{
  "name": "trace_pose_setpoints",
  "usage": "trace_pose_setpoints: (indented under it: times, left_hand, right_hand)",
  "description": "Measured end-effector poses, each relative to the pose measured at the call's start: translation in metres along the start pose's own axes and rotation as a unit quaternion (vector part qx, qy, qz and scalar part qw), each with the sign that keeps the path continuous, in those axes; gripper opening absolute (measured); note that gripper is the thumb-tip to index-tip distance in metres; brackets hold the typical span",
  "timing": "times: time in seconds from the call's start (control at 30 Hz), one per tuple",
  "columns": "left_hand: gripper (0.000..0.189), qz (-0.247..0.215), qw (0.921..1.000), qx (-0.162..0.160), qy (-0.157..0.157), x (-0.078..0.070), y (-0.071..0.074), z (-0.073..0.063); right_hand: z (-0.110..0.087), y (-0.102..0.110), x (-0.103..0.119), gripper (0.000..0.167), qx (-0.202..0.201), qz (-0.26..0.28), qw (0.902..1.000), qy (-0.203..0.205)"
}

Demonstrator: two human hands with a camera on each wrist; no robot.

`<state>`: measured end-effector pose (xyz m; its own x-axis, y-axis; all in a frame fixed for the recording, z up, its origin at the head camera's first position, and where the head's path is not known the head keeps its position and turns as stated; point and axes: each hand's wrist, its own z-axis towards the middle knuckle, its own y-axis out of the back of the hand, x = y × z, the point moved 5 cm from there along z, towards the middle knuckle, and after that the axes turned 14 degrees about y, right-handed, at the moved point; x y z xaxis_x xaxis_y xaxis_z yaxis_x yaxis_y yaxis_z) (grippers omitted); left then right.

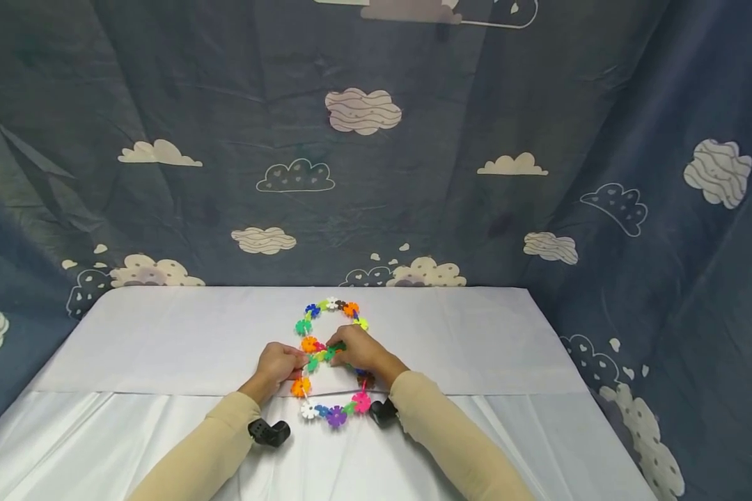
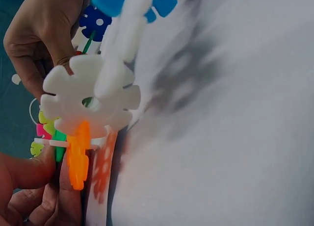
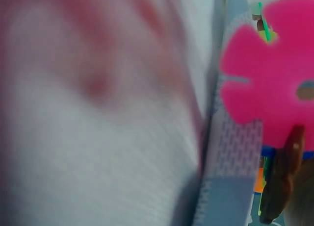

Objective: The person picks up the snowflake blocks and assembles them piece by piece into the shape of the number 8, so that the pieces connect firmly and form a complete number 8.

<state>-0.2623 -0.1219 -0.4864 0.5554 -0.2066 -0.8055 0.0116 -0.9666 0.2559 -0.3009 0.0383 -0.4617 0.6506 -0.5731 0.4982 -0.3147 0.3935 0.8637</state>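
Observation:
Flower-shaped notched plastic discs are joined edge to edge in a colourful chain that makes a figure eight, with an upper and a lower ring. At its narrow middle, my left hand pinches a green disc between thumb and fingers. My right hand reaches over from the right and grips another green disc there. In the left wrist view, a white disc and an orange disc stand close to the left fingers. A pink disc and a brown disc fill the right wrist view's edge.
A white cloth covers the table, with a crease running across it below the hands. A dark curtain printed with clouds hangs behind and at both sides. Black wrist cameras sit near the lower ring.

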Motion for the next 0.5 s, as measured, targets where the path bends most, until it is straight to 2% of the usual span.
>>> trace_pose_setpoints:
  times: [0.1, 0.33, 0.5]
  left_hand:
    - [0.015, 0.018, 0.9998, 0.005, -0.004, -0.002, -0.001, 0.003]
    - [0.018, 0.098, 0.9945, 0.014, -0.035, -0.006, 0.009, 0.002]
    - [0.017, 0.117, 0.9917, 0.012, -0.051, -0.008, 0.01, -0.001]
  right_hand:
    - [-0.001, 0.003, -0.001, 0.033, 0.004, -0.006, 1.0, -0.002]
    - [0.001, 0.003, 0.003, 0.036, 0.017, -0.005, 0.9998, -0.002]
    - [-0.001, 0.003, 0.006, 0.037, 0.007, -0.013, 0.9999, -0.008]
